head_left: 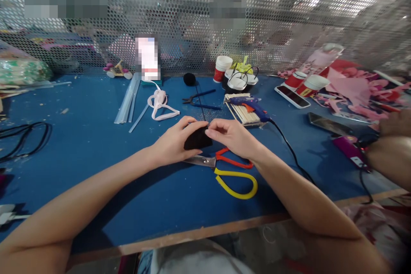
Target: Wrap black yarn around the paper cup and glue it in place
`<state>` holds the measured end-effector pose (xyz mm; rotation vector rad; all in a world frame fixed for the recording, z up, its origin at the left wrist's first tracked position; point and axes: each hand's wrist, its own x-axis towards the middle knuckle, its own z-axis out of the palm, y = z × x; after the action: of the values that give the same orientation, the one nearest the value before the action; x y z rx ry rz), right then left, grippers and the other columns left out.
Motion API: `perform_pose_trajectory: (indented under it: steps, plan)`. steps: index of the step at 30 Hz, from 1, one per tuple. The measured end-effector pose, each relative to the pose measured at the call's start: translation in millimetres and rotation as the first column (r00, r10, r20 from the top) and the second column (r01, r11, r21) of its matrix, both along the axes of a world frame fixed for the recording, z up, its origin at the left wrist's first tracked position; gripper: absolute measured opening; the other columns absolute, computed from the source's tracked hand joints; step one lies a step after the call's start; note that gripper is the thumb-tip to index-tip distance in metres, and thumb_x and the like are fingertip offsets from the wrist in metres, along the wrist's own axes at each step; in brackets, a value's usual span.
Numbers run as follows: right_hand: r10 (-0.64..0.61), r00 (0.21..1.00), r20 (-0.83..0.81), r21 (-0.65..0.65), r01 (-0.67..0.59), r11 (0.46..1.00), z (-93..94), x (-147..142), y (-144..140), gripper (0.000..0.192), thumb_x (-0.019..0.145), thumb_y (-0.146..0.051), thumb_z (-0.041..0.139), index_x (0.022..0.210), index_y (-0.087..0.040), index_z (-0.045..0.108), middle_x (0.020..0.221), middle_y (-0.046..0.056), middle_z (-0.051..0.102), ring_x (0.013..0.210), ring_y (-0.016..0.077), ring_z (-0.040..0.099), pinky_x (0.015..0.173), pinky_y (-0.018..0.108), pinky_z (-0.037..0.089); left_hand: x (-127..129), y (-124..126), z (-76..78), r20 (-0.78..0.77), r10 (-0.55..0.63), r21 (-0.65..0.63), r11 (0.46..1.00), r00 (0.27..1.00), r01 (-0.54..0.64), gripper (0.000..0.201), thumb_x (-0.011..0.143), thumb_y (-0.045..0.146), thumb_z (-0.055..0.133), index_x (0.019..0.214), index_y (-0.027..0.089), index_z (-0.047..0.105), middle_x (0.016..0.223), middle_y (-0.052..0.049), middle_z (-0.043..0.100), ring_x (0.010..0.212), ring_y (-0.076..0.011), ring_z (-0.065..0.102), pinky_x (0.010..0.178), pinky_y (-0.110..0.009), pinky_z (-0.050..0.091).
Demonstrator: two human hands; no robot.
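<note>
My left hand point(173, 143) is closed around a small black fuzzy piece point(197, 139) held just above the blue table point(96, 167). My right hand point(233, 137) pinches the top right edge of the same black piece with thumb and forefinger, where a thin black thread point(201, 109) runs up to a black pompom point(189, 78) at the back. Beneath both hands lie scissors point(231, 169) with one red and one yellow handle loop.
A blue glue gun point(250, 105) rests on a stack of wooden sticks point(242, 112), its cord trailing right. Blue-handled pliers point(197, 98), pink ribbon point(159, 102), clear glue sticks point(128, 100), paper cups point(222, 68) and phones point(292, 96) are behind. Another person's arm point(390, 154) is at right.
</note>
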<state>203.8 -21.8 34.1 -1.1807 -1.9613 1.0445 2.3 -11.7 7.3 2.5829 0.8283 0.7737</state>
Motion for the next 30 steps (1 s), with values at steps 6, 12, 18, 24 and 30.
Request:
perform_pose_trajectory:
  steps: [6,12,18,24,30]
  plan:
    - [-0.018,0.990,-0.138,-0.101,0.004,0.995,-4.5,1.2,1.9,0.027,0.082,-0.040,0.053,0.068,-0.017,0.058,0.064,-0.001,0.053,0.064,0.0104,0.048,0.063,0.026,0.040,1.0,-0.3,-0.7,0.026,0.018,0.004,1.000,0.999,-0.019,0.066,0.072,0.023,0.066,0.130,0.023,0.033,0.122,-0.011,0.043,0.115,-0.0254,0.044,0.098,-0.043,0.041]
    - [0.017,0.972,-0.235,-0.171,-0.058,0.984,-6.2,3.3,4.2,0.041,0.088,-0.049,0.041,0.072,-0.017,0.061,0.073,0.002,0.060,0.071,0.0121,0.054,0.071,0.028,0.044,1.5,-0.1,-1.1,0.045,0.028,-0.013,1.000,0.999,-0.027,0.065,0.072,0.023,0.065,0.129,0.023,0.034,0.121,-0.010,0.043,0.114,-0.0250,0.046,0.097,-0.043,0.042]
    - [-0.026,0.989,-0.146,-0.099,0.012,0.995,-5.9,2.9,3.2,0.039,0.087,-0.049,0.041,0.074,-0.017,0.060,0.071,0.002,0.058,0.070,0.0128,0.053,0.067,0.028,0.042,3.8,-1.9,0.9,0.095,0.083,-0.053,0.996,0.992,-0.079,0.065,0.069,0.023,0.068,0.127,0.019,0.038,0.117,-0.011,0.047,0.111,-0.0235,0.048,0.098,-0.041,0.041]
    - [-0.109,0.993,0.036,0.135,0.103,0.986,-7.9,-4.2,-2.0,0.029,0.084,-0.040,0.051,0.066,-0.017,0.052,0.065,-0.001,0.049,0.061,0.0104,0.042,0.059,0.026,0.035,4.3,-2.6,-2.5,0.113,0.069,-0.104,0.993,0.991,-0.057,0.070,0.069,0.024,0.068,0.130,0.023,0.035,0.122,-0.010,0.048,0.113,-0.0250,0.047,0.098,-0.044,0.040]
    - [-0.098,0.995,0.030,0.127,0.093,0.988,-5.9,-3.6,-1.1,0.044,0.088,-0.052,0.035,0.067,-0.018,0.052,0.063,0.001,0.049,0.062,0.0127,0.044,0.057,0.027,0.035,3.8,-0.7,-5.6,0.151,0.069,-0.136,0.989,0.986,-0.049,0.077,0.070,0.026,0.068,0.135,0.023,0.028,0.126,-0.011,0.047,0.115,-0.0259,0.046,0.096,-0.044,0.041]
